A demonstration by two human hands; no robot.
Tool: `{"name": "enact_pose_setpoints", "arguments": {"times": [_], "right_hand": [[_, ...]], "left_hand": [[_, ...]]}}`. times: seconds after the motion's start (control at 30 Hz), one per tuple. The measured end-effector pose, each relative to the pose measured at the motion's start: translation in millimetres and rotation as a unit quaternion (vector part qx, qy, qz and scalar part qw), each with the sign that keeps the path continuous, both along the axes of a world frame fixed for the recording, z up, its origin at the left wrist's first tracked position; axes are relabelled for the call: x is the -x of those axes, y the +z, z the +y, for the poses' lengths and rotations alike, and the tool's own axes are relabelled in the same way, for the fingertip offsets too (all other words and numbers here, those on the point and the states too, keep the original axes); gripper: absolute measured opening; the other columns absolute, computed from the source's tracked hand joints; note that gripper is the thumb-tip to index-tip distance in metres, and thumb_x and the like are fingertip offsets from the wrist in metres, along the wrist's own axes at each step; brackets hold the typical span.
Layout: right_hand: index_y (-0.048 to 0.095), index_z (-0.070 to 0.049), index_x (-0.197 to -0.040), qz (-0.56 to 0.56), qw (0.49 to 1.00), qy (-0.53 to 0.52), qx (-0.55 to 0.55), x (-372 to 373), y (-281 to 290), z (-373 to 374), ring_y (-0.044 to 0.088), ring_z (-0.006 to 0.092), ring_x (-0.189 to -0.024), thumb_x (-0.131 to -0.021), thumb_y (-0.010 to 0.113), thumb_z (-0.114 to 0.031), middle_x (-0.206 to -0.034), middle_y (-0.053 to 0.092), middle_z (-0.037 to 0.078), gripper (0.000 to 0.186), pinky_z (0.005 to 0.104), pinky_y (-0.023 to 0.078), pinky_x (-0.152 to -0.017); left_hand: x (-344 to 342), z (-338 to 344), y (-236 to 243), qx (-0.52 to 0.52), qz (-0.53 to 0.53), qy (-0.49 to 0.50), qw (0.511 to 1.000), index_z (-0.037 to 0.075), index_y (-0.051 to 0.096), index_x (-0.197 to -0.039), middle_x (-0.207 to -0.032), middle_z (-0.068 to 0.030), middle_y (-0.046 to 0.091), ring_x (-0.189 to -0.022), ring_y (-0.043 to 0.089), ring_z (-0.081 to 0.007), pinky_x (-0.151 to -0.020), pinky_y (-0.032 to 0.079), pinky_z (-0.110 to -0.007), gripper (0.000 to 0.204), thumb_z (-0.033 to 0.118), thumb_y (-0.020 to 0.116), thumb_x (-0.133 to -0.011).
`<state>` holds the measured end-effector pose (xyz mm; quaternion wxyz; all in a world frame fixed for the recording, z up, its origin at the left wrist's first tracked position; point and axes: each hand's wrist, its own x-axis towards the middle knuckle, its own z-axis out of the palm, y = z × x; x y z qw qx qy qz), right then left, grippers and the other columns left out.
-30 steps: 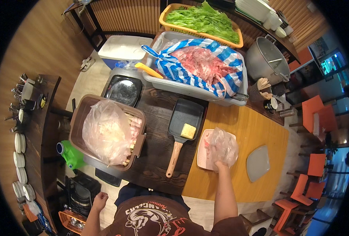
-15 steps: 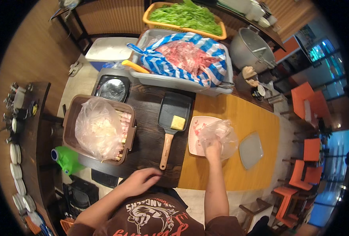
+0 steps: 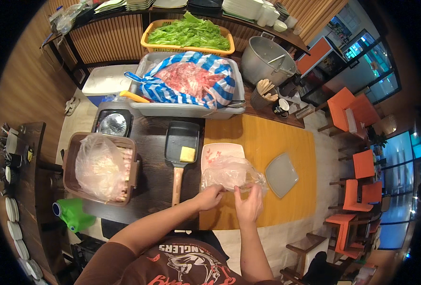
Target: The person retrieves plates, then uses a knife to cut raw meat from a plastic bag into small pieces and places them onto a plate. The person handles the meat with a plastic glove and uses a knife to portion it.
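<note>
Both hands pinch the near edge of a clear plastic bag (image 3: 228, 171): my left hand (image 3: 209, 197) at one side, my right hand (image 3: 249, 204) close beside it at the other. The bag lies over the near part of a pale square plate (image 3: 234, 149), where small pink meat scraps show at the far left. Whether anything is inside the bag I cannot make out. Just left of the plate sits a dark square frying pan (image 3: 176, 134) with a wooden handle, and a yellow block (image 3: 187, 154) rests in it.
A brown tub (image 3: 133, 176) with bagged food stands at left, a green jug (image 3: 75, 213) below it. Beyond are a grey bin (image 3: 172, 110) of meat in a striped bag, a basket of greens (image 3: 189, 35) and a large pot (image 3: 267, 61). A grey plate (image 3: 281, 175) lies at right.
My left hand has come over from near the pan handle to grip the bag's edge. My right hand has drawn back toward me, and the bag now lies flatter. The view has shifted.
</note>
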<state>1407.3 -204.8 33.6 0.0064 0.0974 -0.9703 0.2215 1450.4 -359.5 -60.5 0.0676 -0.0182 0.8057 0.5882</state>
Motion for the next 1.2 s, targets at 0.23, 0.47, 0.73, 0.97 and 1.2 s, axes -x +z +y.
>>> {"name": "enact_pose_setpoints", "arguments": {"times": [0.23,0.47,0.73,0.97,1.2], "right_hand": [[0.057,-0.001,-0.121,0.225,0.970,-0.087,0.013,87.9,-47.3,71.7,0.060,0.0404,-0.104,-0.084,0.080,-0.028,-0.109,0.058,0.018,0.051,0.0480,0.050,-0.084],[0.067,0.000,-0.096,-0.177,0.942,0.208,0.192,117.7,-23.0,71.8,0.064,0.0365,-0.092,-0.093,0.069,-0.025,-0.095,0.067,0.018,0.026,0.0442,0.051,-0.081],[0.066,0.003,-0.097,-0.305,0.834,0.455,0.065,84.0,18.0,-23.9,0.064,0.0434,-0.089,-0.097,0.063,-0.024,-0.095,0.067,0.025,0.027,0.0481,0.050,-0.079],[0.073,-0.004,-0.089,-0.266,0.758,0.549,-0.233,59.5,103.7,-146.3,0.070,0.0421,-0.082,-0.094,0.064,-0.050,-0.083,0.072,0.021,0.047,0.0515,0.053,-0.072],[0.075,-0.007,-0.071,-0.010,0.704,0.651,-0.283,20.9,113.8,-259.5,0.071,0.0296,-0.064,-0.081,0.075,-0.032,-0.070,0.071,0.017,0.026,0.0411,0.055,-0.058]], "left_hand": [[76.6,73.5,-43.3,0.094,-0.024,0.140,0.985,-0.006,0.040,-0.140,-0.120,-0.0319,0.065,-0.106,0.068,-0.0420,-0.092,0.054,-0.047,0.053,0.010,0.058,-0.093],[101.9,91.1,-38.4,0.012,-0.166,0.308,0.937,-0.004,0.053,-0.128,-0.119,-0.0270,0.064,-0.105,0.066,-0.0350,-0.087,0.056,-0.042,0.043,0.021,0.065,-0.095],[85.9,22.8,-63.7,-0.525,-0.179,0.283,0.783,0.002,0.053,-0.139,-0.126,-0.0158,0.063,-0.111,0.063,-0.0279,-0.095,0.055,-0.040,0.044,0.031,0.046,-0.107],[59.8,-72.6,-31.5,-0.277,-0.093,0.440,0.849,0.003,0.059,-0.119,-0.103,-0.0107,0.069,-0.097,0.065,-0.0188,-0.087,0.053,-0.035,0.027,0.014,0.065,-0.095],[42.2,-127.0,-4.0,-0.494,-0.035,0.352,0.794,0.003,0.059,-0.124,-0.112,-0.0108,0.069,-0.098,0.066,-0.0155,-0.084,0.055,-0.035,0.029,0.011,0.064,-0.096]]}}
